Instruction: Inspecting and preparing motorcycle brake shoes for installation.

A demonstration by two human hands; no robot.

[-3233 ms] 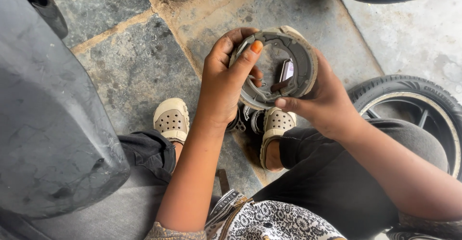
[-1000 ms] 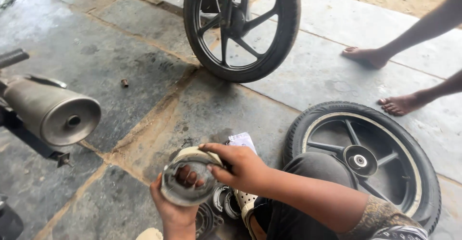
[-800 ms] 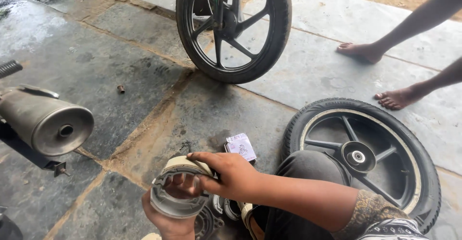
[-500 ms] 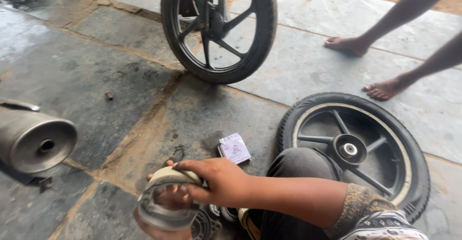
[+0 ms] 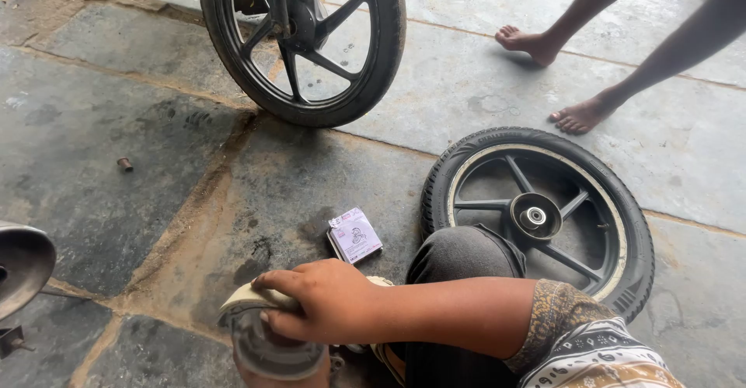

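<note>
the right hand [image 5: 330, 302] lies curled over the top of a round metal drum part [image 5: 272, 341] at the bottom edge, fingers gripping its pale rim. the left hand [image 5: 280, 376] is mostly hidden beneath the part; i cannot tell its grip. a small box [image 5: 354, 235] lies shut on the stone floor [image 5: 155, 162], near a loose wheel [image 5: 544, 217].

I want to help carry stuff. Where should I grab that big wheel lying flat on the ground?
Probably a spoke of the wheel, reached from above: it lies flat, so the gaps between spokes face up and fingers can hook under one. The far side is freer; a knee covers the near edge.
</note>
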